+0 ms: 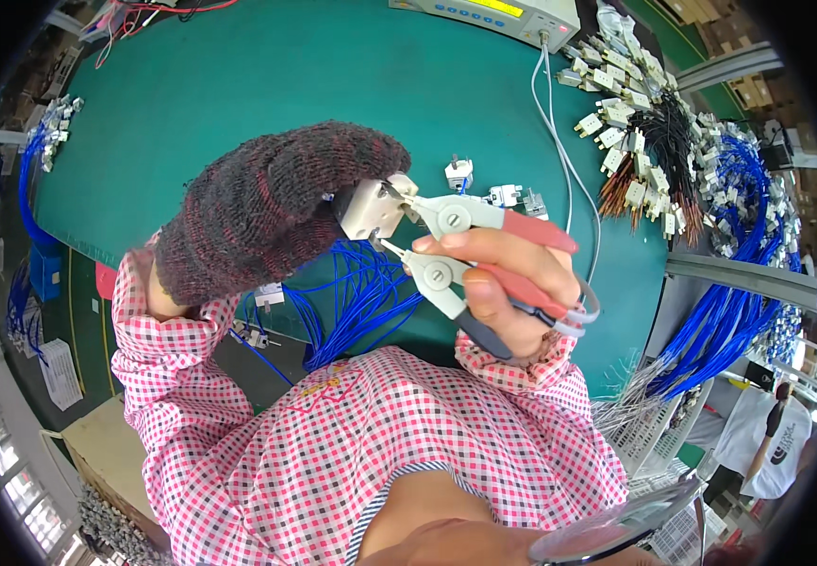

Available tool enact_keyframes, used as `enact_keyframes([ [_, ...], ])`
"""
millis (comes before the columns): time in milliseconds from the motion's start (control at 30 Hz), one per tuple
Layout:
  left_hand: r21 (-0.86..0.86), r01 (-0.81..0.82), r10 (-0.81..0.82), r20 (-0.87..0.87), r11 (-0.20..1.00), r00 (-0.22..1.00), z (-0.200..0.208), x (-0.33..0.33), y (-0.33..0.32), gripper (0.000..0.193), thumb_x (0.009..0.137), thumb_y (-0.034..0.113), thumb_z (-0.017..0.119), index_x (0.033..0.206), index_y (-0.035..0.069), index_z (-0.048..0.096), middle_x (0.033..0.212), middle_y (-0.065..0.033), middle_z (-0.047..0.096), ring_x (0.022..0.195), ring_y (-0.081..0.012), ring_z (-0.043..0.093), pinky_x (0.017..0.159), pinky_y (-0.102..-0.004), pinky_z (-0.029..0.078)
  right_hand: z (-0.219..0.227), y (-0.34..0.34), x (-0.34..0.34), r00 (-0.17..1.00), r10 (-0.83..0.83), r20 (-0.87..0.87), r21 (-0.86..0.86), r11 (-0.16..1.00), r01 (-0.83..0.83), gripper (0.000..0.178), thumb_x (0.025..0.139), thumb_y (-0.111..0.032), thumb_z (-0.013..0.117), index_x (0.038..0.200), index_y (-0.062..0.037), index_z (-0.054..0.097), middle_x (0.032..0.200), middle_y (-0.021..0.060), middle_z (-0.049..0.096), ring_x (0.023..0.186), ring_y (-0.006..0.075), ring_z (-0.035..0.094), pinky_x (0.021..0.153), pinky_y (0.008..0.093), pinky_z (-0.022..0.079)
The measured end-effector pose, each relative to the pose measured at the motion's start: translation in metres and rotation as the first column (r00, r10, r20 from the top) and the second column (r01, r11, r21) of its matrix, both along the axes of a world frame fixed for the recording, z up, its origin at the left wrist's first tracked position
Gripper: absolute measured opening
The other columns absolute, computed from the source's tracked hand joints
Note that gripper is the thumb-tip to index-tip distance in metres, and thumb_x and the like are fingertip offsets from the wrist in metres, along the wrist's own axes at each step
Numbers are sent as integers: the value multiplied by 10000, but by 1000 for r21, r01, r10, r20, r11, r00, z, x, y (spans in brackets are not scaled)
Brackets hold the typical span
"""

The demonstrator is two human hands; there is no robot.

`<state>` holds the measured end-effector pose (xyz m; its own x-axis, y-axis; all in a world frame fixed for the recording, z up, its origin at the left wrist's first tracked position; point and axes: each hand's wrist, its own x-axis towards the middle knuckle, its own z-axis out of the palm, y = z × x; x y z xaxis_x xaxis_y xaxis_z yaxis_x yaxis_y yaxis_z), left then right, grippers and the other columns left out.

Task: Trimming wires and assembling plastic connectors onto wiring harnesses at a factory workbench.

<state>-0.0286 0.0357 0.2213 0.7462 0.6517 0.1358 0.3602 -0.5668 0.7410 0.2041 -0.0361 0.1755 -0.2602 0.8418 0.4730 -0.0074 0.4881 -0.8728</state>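
Observation:
My left hand [286,203], in a dark knitted glove with red flecks, is closed on a white plug-like connector [373,206] at the middle of the view. My bare right hand [512,292] grips a pair of test clips with pale grey bodies, one with a red handle [541,229] and one with a black handle [482,335]. Their metal tips reach the connector's right side, at or very near its pins. Below my gloved hand lies a bundle of blue wires [352,292]. Beyond the connector, several small white connectors [458,174] rest on the green mat.
A grey bench meter [503,17] with a yellow display stands at the far edge, its pale cables [559,141] running down the green mat [286,75]. Heaped white connectors [625,85] and blue cable bundles [710,330] lie right. Another person [762,439] is at the lower right.

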Motion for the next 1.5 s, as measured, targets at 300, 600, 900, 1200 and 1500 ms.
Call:
enact_keyframes([
  [300, 113, -94, 102, -66, 989, 993, 0, -4, -13, 438, 806, -14, 661, 1229, 25, 560, 1163, -123, 627, 1063, -248, 616, 900, -353, 495, 5, 1, -11, 993, -64, 102, 82, 995, 56, 221, 849, -24, 614, 1067, 1, 641, 961, 183, 698, 869, 246, 685, 773, 318, 525],
  [600, 222, -214, 205, 63, 951, 977, -28, -10, -2, 448, 783, 3, 647, 1221, 36, 565, 1110, -110, 634, 987, -232, 630, 831, -319, 513, -7, 29, -33, 994, -92, 64, 3, 996, 92, 166, 848, -41, 621, 999, -2, 680, 978, 117, 704, 908, 207, 670, 834, 305, 506],
  [900, 513, -211, 505, -542, 832, 672, -52, -120, 35, 446, 763, 30, 600, 1206, 20, 542, 1090, -186, 629, 985, -338, 613, 841, -417, 495, -44, 4, 37, 762, -433, -482, -178, 900, 399, 304, 968, -260, 500, 1138, -11, 533, 893, 205, 653, 659, 254, 650, 617, 361, 550],
  [1200, 27, 301, -266, -398, 953, 878, -146, 116, 98, 663, 761, 335, 674, 1329, 73, 457, 1300, -158, 529, 1206, -360, 481, 1022, -430, 393, -80, -2, 54, 632, -650, -422, -371, 760, 533, 220, 967, -147, 480, 1079, 34, 536, 799, 209, 652, 575, 261, 631, 533, 307, 512],
  [1500, -689, 186, 42, 300, 700, 953, -55, 69, 42, 492, 651, 54, 801, 1071, 80, 547, 1097, -97, 600, 989, -182, 575, 803, -322, 471, -59, -13, 47, 830, -288, -477, -302, 941, 153, 297, 930, -245, 582, 1057, 23, 563, 799, 249, 652, 606, 308, 659, 558, 391, 569],
])
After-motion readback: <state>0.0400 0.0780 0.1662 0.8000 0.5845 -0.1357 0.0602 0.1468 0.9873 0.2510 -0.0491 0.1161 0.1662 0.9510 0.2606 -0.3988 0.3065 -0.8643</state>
